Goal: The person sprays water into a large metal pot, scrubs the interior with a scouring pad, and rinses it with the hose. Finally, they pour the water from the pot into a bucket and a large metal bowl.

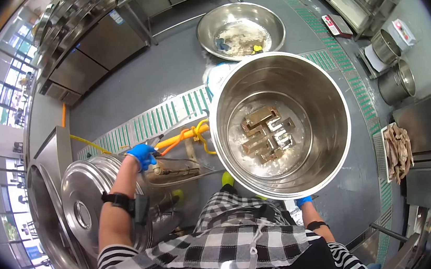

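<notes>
My left hand (143,157), in a blue glove, has its fingers curled beside a dark piece at the end of an orange pipe-like length (179,138); I cannot make out what is in the grip. My right hand (303,201), also gloved in blue, is at the near outer side of a large steel stockpot (287,187), its fingers hidden below the rim. On the pot's wet bottom rests a brownish metal piece of angular bars (264,139). Several round steel lids (78,190) stand stacked by my left forearm.
A wide steel basin (274,17) with cloudy liquid and small blue and yellow items sits beyond the pot. Green-slotted drain grates (171,110) cross the floor. At right are a red-and-white scale (336,26), steel pots (397,84) and a crate of brown cloth-like material (398,153).
</notes>
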A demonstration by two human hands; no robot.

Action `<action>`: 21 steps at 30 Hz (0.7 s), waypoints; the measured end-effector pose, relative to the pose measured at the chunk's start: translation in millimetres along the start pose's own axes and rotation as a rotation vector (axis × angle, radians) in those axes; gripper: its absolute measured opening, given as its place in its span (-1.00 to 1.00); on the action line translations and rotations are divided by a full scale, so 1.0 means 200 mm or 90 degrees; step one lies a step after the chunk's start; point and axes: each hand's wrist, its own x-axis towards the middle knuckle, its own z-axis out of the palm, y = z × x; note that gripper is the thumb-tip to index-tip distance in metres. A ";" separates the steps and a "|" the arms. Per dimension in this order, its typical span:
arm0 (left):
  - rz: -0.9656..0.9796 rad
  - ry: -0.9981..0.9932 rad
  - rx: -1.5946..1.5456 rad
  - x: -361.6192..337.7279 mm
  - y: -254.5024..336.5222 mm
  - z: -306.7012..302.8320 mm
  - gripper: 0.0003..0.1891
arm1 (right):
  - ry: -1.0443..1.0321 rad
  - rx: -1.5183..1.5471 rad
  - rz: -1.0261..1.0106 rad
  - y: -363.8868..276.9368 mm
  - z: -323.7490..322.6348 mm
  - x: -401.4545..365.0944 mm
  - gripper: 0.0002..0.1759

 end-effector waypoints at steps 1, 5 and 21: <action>-0.012 0.011 -0.015 0.07 -0.01 0.02 -0.81 | 0.004 0.043 0.003 0.00 0.01 -0.01 -0.55; -0.037 -0.001 -0.051 0.25 0.01 0.09 -0.81 | 0.013 0.187 0.017 0.02 0.02 -0.07 -0.55; -0.082 -0.017 -0.038 0.30 0.06 0.10 -0.75 | -0.003 0.557 -0.024 0.01 -0.05 0.07 -0.54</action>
